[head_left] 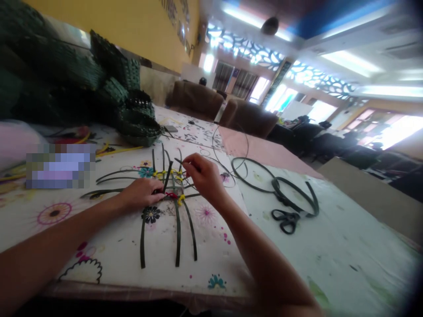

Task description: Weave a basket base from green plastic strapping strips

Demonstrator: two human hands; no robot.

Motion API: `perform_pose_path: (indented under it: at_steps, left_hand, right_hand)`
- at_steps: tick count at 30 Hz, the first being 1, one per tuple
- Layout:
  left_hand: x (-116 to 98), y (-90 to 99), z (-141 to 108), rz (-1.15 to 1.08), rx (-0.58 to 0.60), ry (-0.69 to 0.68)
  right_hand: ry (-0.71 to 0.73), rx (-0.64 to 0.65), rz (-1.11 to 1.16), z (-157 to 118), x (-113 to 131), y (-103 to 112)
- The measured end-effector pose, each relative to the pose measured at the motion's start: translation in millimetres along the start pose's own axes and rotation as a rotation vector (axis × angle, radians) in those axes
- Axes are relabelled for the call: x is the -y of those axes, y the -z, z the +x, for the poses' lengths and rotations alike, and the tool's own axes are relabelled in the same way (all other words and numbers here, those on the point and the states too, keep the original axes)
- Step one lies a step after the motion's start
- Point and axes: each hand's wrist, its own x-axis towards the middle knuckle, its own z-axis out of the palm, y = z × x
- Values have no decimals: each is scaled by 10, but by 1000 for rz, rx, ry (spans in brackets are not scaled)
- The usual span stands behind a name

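Dark green strips (178, 237) at the centre bear yellow ties (181, 200) and a red tie (172, 195); the white tablecloth (115, 237) beneath is printed with pink, teal and black flowers (152, 215). At lower right, a pale green cloth (330, 259) shows faint green blotches (318, 292); at upper left, baskets (139, 126) are dark green, the wall (132, 26) yellow

Three near strip ends (178, 255), one red tie (171, 195), one scissors (292, 217)

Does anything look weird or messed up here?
Yes: a block of blurry squares at the left hides whatever is there. The dark baskets behind it are heaped up, some tilted. The green strips show no obvious break.
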Motion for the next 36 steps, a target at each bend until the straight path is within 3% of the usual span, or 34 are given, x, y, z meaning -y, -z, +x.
perform_pose_path:
  at_steps: [3, 12, 19, 21, 23, 26, 30, 36]
  left_hand:
    - [-9, 3, -1, 11, -3, -5]
    - [-12, -17, -5, 26, -15, -25]
    - [-46, 11, -16, 20, 0, 9]
    - [-45, 5, -22, 19, -1, 26]
    - [-32, -4, -31, 16, -6, 64]
    - [13, 12, -47, -24, 5, 105]
    - [87, 147, -98, -95, 106, 31]
    - [86, 362, -260, -154, 247, -10]
  right_hand:
    - [18, 36, -21, 77, 25, -36]
    - [89, 69, -160, -46, -77, -60]
    - [197, -82, -136, -118, 8, -34]
    - [270, -25, -140, -159, 55, -80]
    - [321, 126, -137, -195, 51, -181]
    - [209, 301, -181, -228, -68, -391]
    - [-82, 318, -262, -244, -248, -567]
    - [-60, 353, -303, -290, -239, -580]
